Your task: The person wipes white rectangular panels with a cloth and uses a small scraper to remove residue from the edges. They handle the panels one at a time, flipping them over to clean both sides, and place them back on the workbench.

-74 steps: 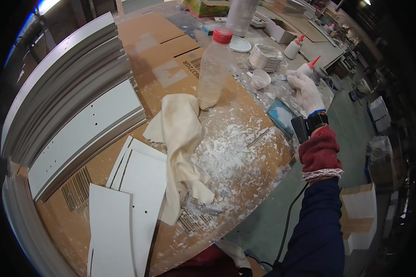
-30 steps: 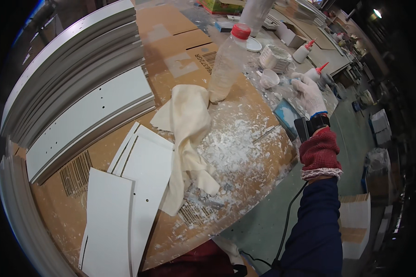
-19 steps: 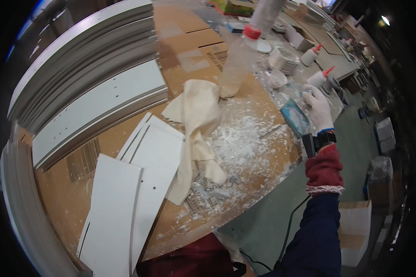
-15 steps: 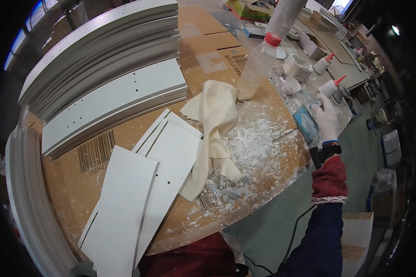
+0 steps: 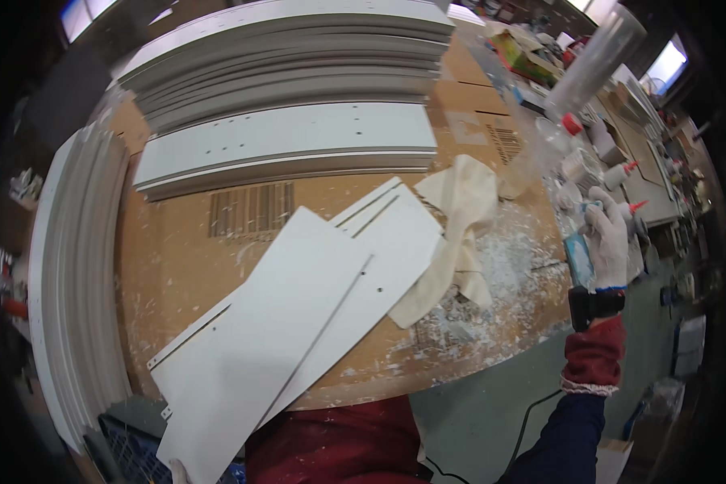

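The gloved right hand (image 5: pixel 607 238) reaches past the surface's (image 5: pixel 177 266) right edge, fingers curled around a small glue bottle (image 5: pixel 631 211); grip firmly, keep its red tip clear. Left hand unseen.

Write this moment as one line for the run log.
right hand: gloved, at small glue bottle | left hand: barely visible | white panels, cloth on cardboard bench

Left hand (image 5: pixel 177 472) nearly all cut off at bottom edge; grip can't tell. Bottle (image 5: pixel 577 77) blurred.
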The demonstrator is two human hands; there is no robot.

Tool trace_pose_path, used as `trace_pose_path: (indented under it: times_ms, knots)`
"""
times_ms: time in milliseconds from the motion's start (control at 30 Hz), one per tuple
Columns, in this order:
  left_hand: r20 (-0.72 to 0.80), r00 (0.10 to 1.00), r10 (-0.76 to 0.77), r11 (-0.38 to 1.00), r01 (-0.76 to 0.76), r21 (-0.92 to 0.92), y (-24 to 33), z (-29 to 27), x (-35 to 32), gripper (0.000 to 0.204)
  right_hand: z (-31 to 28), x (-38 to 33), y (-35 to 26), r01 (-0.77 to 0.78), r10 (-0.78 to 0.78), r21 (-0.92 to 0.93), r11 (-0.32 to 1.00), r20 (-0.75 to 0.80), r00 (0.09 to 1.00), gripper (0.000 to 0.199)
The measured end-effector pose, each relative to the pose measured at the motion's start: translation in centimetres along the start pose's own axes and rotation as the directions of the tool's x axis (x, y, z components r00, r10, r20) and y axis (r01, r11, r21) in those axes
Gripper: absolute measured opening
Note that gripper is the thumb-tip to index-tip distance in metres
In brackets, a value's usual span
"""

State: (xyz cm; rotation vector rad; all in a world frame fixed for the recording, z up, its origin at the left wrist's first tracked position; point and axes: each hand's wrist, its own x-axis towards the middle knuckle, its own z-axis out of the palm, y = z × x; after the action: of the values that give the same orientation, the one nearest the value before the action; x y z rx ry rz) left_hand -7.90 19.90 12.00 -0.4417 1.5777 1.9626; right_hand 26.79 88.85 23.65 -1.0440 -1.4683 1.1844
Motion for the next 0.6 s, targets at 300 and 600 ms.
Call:
trace_pose_path:
  times_ms: [300,600]
  knots:
    - [-0.229,0.973,-0.026,0.992,0.053,0.113,0.7,1.1,-2.1,0.057,25.6,-7.2,-4.3,0.142,-0.019,-0.164,0.976,0.588,0.809,0.038]
    - [-0.148,0.988,0.052,0.998,-0.055,-0.018,-1.8,-2.4,-0.1,0.053,34.4,-6.0,-2.6,0.443,-0.006,-0.523,0.729,0.642,0.767,0.040]
